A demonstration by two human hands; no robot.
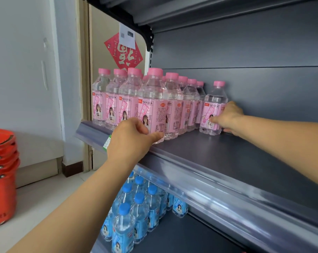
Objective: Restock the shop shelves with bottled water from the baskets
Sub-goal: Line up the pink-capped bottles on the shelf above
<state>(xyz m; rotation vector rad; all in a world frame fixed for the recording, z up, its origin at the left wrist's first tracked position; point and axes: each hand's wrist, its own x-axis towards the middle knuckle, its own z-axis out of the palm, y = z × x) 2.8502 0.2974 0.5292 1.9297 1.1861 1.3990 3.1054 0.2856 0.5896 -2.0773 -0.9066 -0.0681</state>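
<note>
Where the view begins, at nine o'clock, a stack of red baskets (1,170) stands on the pale floor, well apart from the shelving. Toward eleven o'clock a red paper decoration (124,55) hangs on a door, with a white slip (127,36) covering its top corner. Just below it, the pink-capped bottles (114,105) stand upright in rows at the left end of the upper shelf (236,161), labels facing out.

At the front of that group, the left hand (131,139) grips the front bottle (151,105) low down, thumb and fingers curled round its foot. The bottle is upright, its base at the shelf's front edge, just ahead of its neighbours. A green tag (107,142) sits in the shelf's edge strip at nine o'clock of that hand.

At six o'clock, blue-capped bottles (138,207) stand packed together on the lower shelf (182,238).

At three o'clock of the pink group, a lone bottle (213,106) stands upright near the back panel, just apart from the rows. The right hand (227,117) holds it at label height, thumb pressed across the front and fingers wrapped behind its right side.
</note>
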